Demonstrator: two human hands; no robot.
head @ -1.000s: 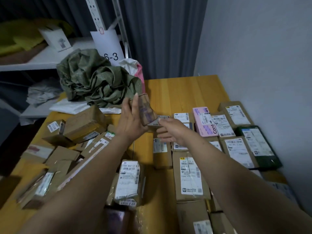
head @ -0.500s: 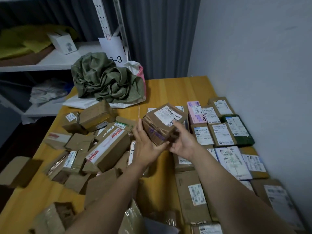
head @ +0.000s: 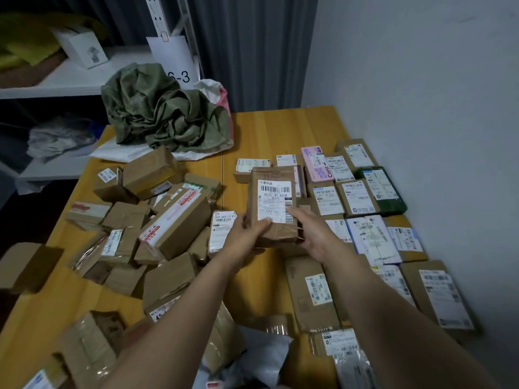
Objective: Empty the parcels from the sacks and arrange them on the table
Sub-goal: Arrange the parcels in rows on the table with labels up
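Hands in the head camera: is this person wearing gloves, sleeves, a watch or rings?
No. The left hand and right hand are bare: no gloves, rings or watch show. The left forearm and right forearm are uncovered to the frame edge; no sleeve shows.

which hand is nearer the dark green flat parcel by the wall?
Right. The right hand grips the brown paper parcel on its right side; the dark green flat parcel lies further right. The left hand grips its left side.

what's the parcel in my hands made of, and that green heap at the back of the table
Parcel: likely brown cardboard, matte, creased at the edges, with a white paper label. Green heap: probably woven plastic sacking, dull, crumpled in stiff folds.
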